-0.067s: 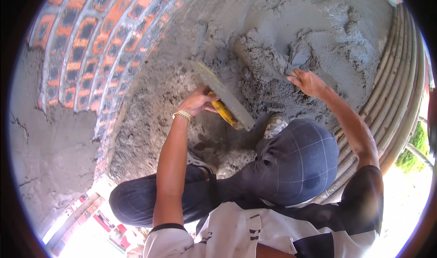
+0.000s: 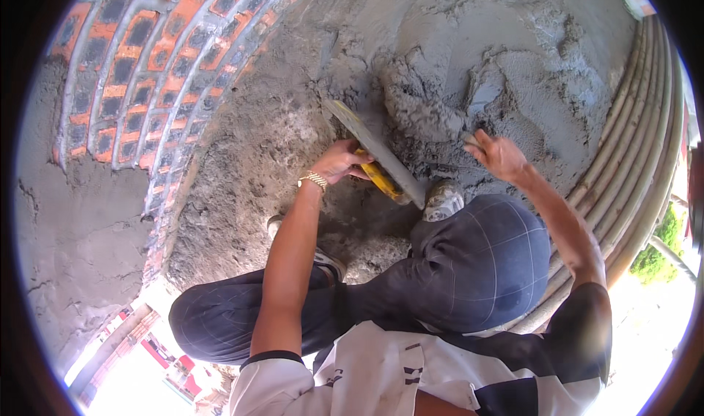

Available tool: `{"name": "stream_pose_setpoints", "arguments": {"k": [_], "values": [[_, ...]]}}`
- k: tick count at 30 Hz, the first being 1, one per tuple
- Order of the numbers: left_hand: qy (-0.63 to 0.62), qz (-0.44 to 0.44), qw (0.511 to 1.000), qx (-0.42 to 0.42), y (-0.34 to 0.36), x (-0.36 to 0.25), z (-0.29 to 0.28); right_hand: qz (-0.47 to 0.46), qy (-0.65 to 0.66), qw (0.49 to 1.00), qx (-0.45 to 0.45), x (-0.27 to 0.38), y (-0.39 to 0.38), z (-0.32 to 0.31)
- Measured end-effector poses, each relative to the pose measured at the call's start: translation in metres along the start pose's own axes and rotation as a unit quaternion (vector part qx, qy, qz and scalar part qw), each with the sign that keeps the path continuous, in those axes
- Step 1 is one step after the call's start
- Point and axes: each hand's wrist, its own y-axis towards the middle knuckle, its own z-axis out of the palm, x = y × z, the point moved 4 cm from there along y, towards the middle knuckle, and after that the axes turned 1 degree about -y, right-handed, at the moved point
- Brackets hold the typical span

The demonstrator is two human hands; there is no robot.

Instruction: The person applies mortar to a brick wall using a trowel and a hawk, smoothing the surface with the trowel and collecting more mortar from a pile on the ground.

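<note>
My left hand grips the yellow handle of a long grey float, held tilted above the rough, mortar-covered floor. My right hand is closed on the handle of a trowel, whose blade is hard to make out against the heap of wet grey mortar in front of me.
A brick wall, partly coated with grey plaster, curves along the left. Poles run side by side along the right edge, with greenery beyond. My bent legs and shoes lie below my hands.
My left hand and the float have shifted slightly right in the picture. My right hand with the trowel has moved a little downward, away from the mortar heap.
</note>
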Motion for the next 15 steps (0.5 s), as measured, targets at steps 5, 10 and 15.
{"name": "stream_pose_setpoints", "arguments": {"k": [5,10,15], "values": [[-0.021,-0.004,0.999,0.044,0.017,0.021,-0.002,-0.054,-0.069,0.988,-0.128,0.04,-0.065,-0.013],[0.028,0.01,0.998,0.056,0.026,0.008,-0.002,0.371,0.249,0.889,-0.099,-0.007,-0.093,0.07],[0.005,0.018,0.998,0.059,0.03,0.007,-0.011,0.195,0.28,0.94,0.012,0.075,-0.027,0.112]]}}
